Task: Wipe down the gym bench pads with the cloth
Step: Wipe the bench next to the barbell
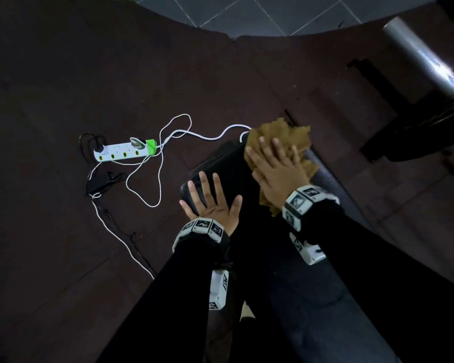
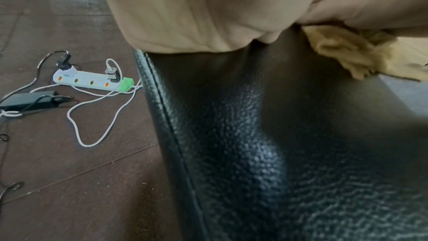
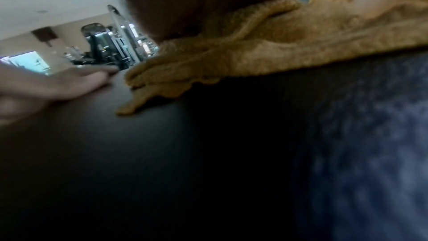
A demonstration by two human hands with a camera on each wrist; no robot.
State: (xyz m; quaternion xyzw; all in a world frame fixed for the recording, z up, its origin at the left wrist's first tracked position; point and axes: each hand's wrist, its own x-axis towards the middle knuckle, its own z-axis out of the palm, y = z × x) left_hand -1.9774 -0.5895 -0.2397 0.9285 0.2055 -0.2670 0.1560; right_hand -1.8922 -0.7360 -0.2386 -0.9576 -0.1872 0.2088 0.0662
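A black leather bench pad point(image 1: 249, 184) point(image 2: 243, 135) point(image 3: 162, 153) runs from the bottom of the head view toward its centre. A crumpled tan cloth point(image 1: 294, 142) point(image 2: 342, 52) point(image 3: 266, 49) lies on the pad's far end. My right hand point(image 1: 275, 166) presses flat on the cloth with straight, spread fingers. My left hand point(image 1: 210, 197) rests flat on the pad's left edge, fingers spread, holding nothing. The left hand point(image 3: 53, 87) also shows in the right wrist view, just left of the cloth.
On the dark rubber floor left of the bench lie a white power strip point(image 1: 123, 151) point(image 2: 92, 81), a black adapter point(image 1: 102, 183) point(image 2: 27, 100) and looping white cables point(image 1: 152, 179). A metal post point(image 1: 425, 58) and dark equipment base stand at the right.
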